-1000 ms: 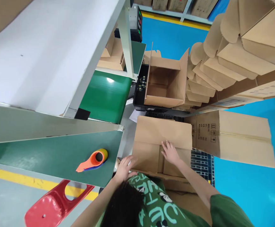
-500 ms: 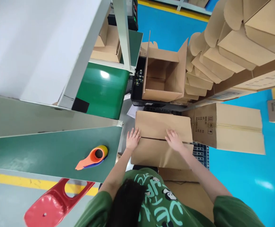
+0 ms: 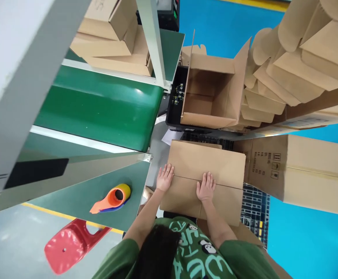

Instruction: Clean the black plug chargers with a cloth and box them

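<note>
To the right of both hands, the printed carton [image 3: 299, 170] bears small sideways lettering, too small for me to read surely, and three boxed symbols: arrows, an umbrella and a glass. The green shirt [image 3: 192, 248] just below the hands has pale letters, only partly visible, and panda drawings.

The carton [image 3: 202, 166] is directly under the hands. The left hand [image 3: 165, 178] lies flat at its left edge, and the right hand [image 3: 206, 188] lies flat across the seam; the fingers of both are stretched and grip nothing.

One second ago the near flap [image 3: 183, 197] was not yet down and the inner flaps were visible; now it lies level, meeting the far flap [image 3: 229, 159]. Since half a second ago, the seam became narrower and the right hand came nearer to the left one.

Beyond the hands stand a second carton [image 3: 209, 120] with raised flaps, and a black tray [image 3: 173, 116] with small parts. Farther right of it leans a row of folded cardboard [image 3: 296, 73]. Left of the hands are an orange tape tool [image 3: 107, 202] on a green table [image 3: 78, 203], a red stool [image 3: 66, 248] and a green belt [image 3: 99, 108], which a pale frame [image 3: 20, 85] partly hides.
</note>
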